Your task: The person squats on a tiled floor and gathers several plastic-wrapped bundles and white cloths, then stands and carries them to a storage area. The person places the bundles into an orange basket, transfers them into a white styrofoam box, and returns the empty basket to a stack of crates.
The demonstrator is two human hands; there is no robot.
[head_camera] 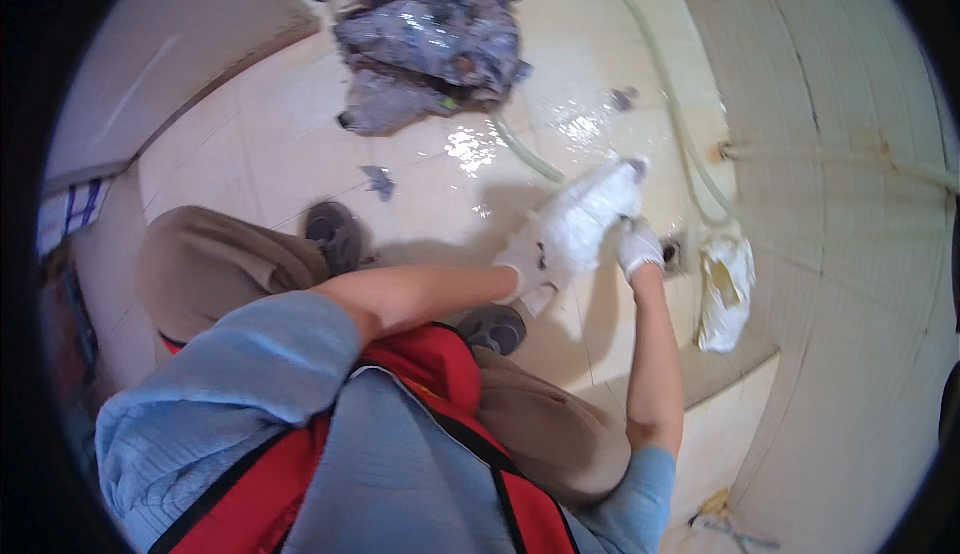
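A wet, shiny white plastic bag (596, 209) hangs over the tiled floor, slanting up to the right. Its lower left part is gripped by my left hand (523, 267), in a thin white glove; the fingers are partly lost against the white plastic. My right hand (641, 248), gloved the same way, has its curled fingers on the bag's right edge. Small dark marks show beside my left hand. What the bag contains is hidden.
A heap of crumpled grey plastic (435, 44) lies on the wet floor (262, 149). From beneath it a translucent hose (660, 66) loops along the right wall. A floor drain (673, 255) is near my right hand. Another torn white bag (727, 295) stands by the wall ledge (720, 374).
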